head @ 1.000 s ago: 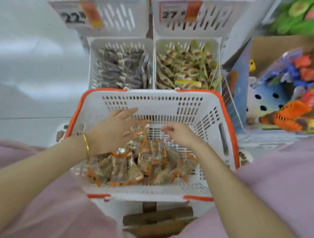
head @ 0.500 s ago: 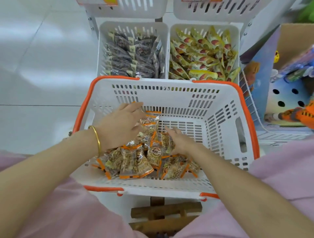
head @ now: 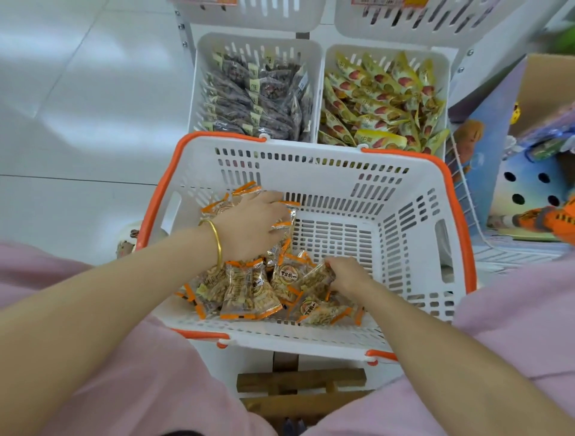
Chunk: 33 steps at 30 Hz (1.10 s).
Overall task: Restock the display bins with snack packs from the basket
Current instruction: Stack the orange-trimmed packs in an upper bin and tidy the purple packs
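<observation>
Reaching into white slotted plastic basket with orange rim [head: 311,169]: right hand [head: 348,275] grip pinching clear orange-edged snack pack [head: 314,280]; left hand [head: 249,227] lies over other packs [head: 245,292], grip state cannot be told

Orange-edged snack packs [head: 288,275] have a round badge, four Chinese characters ending in 一. Yellow packs [head: 381,141] show 中 plus one I can't read. Price tags [head: 385,2] up top: cut off.

Right hand [head: 345,275] has dropped onto the snack packs [head: 245,292], fingers curling round one; left hand [head: 252,227] has bunched several nearer the basket's [head: 311,149] far wall.
</observation>
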Each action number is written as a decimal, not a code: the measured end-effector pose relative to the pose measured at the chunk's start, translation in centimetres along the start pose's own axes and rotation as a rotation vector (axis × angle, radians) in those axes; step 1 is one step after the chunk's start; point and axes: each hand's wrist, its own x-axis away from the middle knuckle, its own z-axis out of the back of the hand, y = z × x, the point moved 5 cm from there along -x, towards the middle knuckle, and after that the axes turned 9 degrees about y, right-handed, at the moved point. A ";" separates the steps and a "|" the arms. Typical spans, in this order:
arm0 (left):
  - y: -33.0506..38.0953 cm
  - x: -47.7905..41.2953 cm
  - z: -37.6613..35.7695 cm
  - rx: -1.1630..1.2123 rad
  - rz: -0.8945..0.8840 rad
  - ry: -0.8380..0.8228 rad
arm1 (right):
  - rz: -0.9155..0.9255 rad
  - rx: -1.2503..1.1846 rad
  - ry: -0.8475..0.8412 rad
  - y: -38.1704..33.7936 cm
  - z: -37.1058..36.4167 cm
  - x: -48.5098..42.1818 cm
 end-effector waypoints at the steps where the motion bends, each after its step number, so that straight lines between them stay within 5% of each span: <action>1: 0.2 0.0 0.1 0.004 -0.009 0.009 | -0.012 -0.023 0.020 0.1 0.0 0.2; 10: 1.4 0.0 0.2 0.025 -0.028 0.000 | -0.099 -0.176 0.148 0.4 3.4 1.3; 18: 3.0 -0.5 1.9 0.101 -0.101 0.177 | -0.062 -0.962 0.229 -4.7 14.9 2.7; 23: 2.4 -1.0 6.6 -0.005 -0.061 0.394 | 0.033 -1.099 0.122 -8.0 20.0 4.3; 27: -0.3 -1.1 10.9 0.371 0.165 0.368 | 0.094 -1.078 0.110 -10.2 24.7 5.3; 31: -1.7 -0.2 12.1 1.227 0.414 0.105 | 0.165 -1.147 0.132 -11.2 28.9 6.2; 33: -1.5 -0.2 12.2 1.467 0.423 -0.010 | 0.207 -1.213 0.130 -11.6 29.8 6.2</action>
